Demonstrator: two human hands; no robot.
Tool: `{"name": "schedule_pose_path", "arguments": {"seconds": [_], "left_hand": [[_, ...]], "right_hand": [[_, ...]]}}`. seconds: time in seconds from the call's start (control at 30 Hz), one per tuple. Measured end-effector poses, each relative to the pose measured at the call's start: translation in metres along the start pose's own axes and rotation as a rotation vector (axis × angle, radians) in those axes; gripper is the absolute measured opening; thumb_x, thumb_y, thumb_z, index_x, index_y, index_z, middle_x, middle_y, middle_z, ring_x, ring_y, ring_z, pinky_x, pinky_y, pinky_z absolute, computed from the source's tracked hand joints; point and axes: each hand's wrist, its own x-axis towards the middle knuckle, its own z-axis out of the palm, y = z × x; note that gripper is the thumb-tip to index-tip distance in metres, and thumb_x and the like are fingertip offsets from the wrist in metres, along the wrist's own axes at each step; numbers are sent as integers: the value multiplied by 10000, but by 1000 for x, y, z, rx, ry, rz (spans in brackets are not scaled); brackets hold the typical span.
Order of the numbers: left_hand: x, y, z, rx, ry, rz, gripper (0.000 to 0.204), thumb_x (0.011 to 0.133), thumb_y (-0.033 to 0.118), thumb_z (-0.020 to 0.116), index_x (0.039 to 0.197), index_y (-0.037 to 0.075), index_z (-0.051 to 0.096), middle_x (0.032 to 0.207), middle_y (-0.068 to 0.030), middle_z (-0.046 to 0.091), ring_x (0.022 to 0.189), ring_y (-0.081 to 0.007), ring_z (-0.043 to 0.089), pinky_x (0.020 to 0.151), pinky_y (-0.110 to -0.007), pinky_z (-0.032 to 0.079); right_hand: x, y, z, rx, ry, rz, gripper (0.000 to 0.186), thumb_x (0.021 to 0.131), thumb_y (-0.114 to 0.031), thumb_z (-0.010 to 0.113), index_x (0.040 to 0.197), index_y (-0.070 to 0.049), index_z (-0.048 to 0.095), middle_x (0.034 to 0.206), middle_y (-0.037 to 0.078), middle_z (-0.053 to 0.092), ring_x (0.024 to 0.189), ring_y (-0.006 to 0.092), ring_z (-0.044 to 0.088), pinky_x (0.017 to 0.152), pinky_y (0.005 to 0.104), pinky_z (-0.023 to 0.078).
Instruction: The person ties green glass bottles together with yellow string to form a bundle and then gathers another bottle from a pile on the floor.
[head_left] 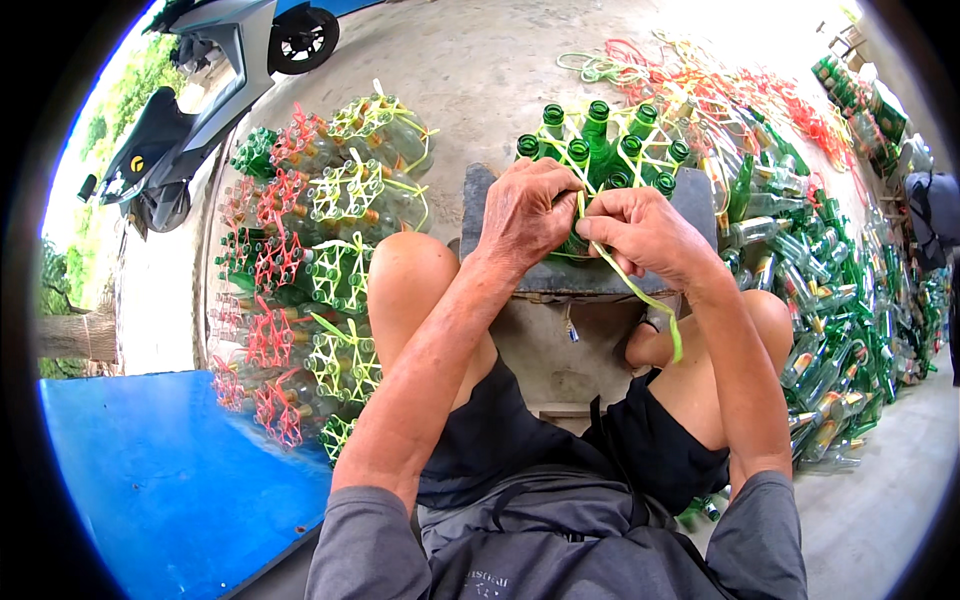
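The left hand (530, 207) and right hand (650, 235) meet at the near side of a cluster of upright green glass bottles (597, 130), which stands on the dark grey slab worktop (692, 203). Both hands pinch 1 flat yellow-green plastic strap (632, 284) between thumb and fingers; its loose end hangs near the right knee. Strapped bundles of clear and green bottles (345, 190) stand left; a loose heap of glass bottles (825, 310) lies right, with tangled red and yellow straps (790, 100) far right.
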Motion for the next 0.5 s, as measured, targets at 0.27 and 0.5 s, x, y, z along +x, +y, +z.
{"name": "schedule_pose_path", "arguments": {"seconds": [0.27, 0.5], "left_hand": [[3, -3, 5, 13, 46, -41, 112, 803, 85, 744, 911, 65, 769, 910, -123, 747, 863, -313, 713, 796, -416, 560], [11, 6, 3, -70, -44, -267, 145, 850, 161, 768, 931, 41, 773, 765, -128, 710, 682, -214, 659, 660, -355, 521]], "right_hand": [[-2, -5, -13, 104, -63, 7, 235, 991, -177, 702, 799, -47, 662, 608, -42, 566, 475, 30, 506, 413, 222, 366], [13, -24, -24, -67, 144, -49, 162, 1010, -216, 674, 929, -77, 695, 737, -33, 645, 502, 13, 554, 425, 187, 393]]}}
